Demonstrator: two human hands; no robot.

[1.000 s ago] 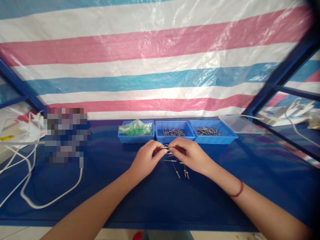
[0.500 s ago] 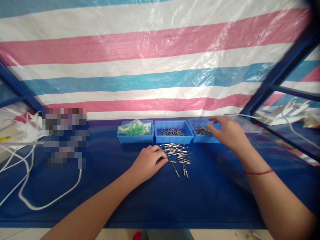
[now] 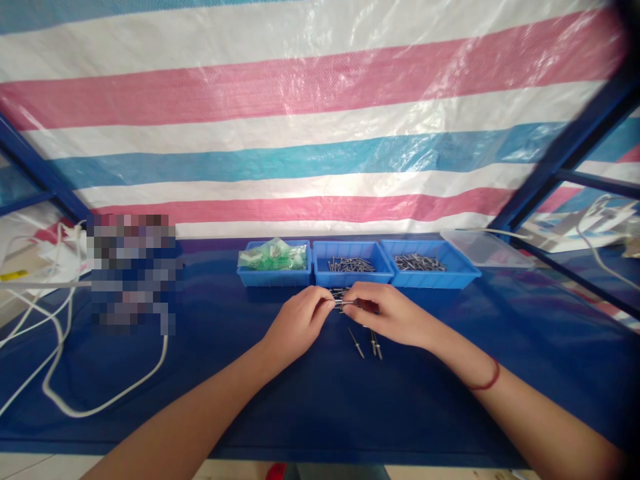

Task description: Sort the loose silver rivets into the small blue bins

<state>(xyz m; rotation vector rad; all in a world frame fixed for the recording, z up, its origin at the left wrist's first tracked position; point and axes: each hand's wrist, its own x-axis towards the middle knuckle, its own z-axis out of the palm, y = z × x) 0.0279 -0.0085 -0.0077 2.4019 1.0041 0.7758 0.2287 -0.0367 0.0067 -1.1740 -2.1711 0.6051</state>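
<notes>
The person's two hands meet in the middle of the blue bench (image 3: pixel 300 407), just in front of a row of three blue trays. The left hand (image 3: pixel 300 321) has its fingers curled in, and the thumb and first finger are pressed together on one end of a thin metal rivet (image 3: pixel 342 303). The right hand (image 3: pixel 393 315) is closed in the same way and pinches the other end, so the rivet lies about level between the two hands, a little above the bench. A red string (image 3: pixel 486 383) goes around the right wrist.

Under and behind the fingers lies a small pile of rivets (image 3: pixel 340 292) (most of it is hidden by the hands). Some loose rivets (image 3: pixel 374 344) rest on the bench just in front of the right hand.

The left tray (image 3: pixel 273 279) holds small green bags, while the middle tray (image 3: pixel 350 278) and the right tray (image 3: pixel 437 279) hold small metal parts. A clear plastic lid (image 3: pixel 483 248) lies beside the right tray. Far to the left, a white cable (image 3: pixel 100 397) curls over the bench. A striped plastic sheet (image 3: pixel 320 100) hangs behind everything.
</notes>
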